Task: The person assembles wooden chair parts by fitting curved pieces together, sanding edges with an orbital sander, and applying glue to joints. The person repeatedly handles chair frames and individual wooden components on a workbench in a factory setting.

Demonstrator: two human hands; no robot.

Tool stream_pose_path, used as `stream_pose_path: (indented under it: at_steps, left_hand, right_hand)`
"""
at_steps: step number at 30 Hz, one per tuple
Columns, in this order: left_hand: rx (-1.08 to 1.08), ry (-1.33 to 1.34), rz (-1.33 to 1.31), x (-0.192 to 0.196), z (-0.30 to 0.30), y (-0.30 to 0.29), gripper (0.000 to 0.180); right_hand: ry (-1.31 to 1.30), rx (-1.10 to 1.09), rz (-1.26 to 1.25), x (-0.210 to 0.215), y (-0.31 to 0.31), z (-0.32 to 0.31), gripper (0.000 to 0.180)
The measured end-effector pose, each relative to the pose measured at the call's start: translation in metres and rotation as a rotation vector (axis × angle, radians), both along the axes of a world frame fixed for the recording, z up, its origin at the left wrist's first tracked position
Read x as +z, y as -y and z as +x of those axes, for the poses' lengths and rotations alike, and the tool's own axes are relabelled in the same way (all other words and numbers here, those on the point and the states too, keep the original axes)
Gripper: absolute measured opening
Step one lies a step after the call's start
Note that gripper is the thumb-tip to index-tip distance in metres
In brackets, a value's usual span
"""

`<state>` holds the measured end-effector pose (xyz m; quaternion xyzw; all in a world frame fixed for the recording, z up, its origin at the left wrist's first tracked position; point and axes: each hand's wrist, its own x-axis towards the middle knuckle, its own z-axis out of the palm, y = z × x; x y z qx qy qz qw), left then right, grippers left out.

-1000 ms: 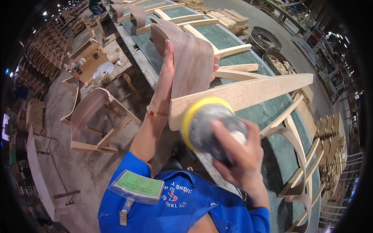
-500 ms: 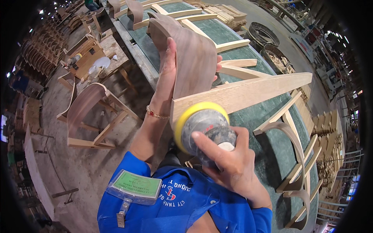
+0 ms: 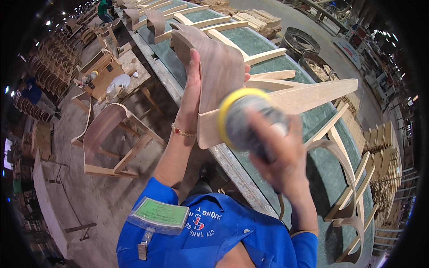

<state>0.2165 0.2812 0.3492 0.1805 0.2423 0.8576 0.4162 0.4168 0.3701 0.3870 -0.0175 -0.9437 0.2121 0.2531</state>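
Observation:
My left hand (image 3: 193, 82) is wrapped round a curved, brown-veneered chair back (image 3: 219, 67), with the thumb on the near side and fingertips showing past its far edge. A pale wooden leg piece (image 3: 313, 96) joins the chair back at its lower end and tapers away to the right. My right hand (image 3: 281, 156), smeared by motion, grips a grey sander (image 3: 250, 125) with a yellow pad rim (image 3: 225, 118). The sander lies against the pale wood's near face, close to its left end.
A green-topped table (image 3: 286, 178) bears several similar chair frames, including one with a curved back (image 3: 339, 156) at right. Another chair frame (image 3: 105, 134) stands on the floor at left, by a wooden bench (image 3: 134, 67). Round bins (image 3: 300, 40) stand beyond the table.
The sander in my right hand has moved right and slightly up along the pale wooden piece. My left hand keeps its hold on the chair back.

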Motion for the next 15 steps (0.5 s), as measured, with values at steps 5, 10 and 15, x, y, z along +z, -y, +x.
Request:
stream_pose_path:
  at_steps: [5, 10, 15]
  left_hand:
    - [-0.002, -0.083, 0.022, -0.007, -0.01, 0.005, 0.089]
    - [-0.031, -0.008, 0.049, -0.003, 0.001, 0.003, 0.084]
    - [0.03, -0.055, -0.009, -0.003, 0.002, 0.007, 0.088]
  right_hand:
    - [-0.072, -0.095, 0.001, -0.005, -0.007, 0.006, 0.088]
    - [0.067, 0.032, -0.004, 0.005, 0.011, 0.001, 0.087]
    - [-0.017, 0.003, 0.02, 0.005, 0.01, 0.001, 0.086]
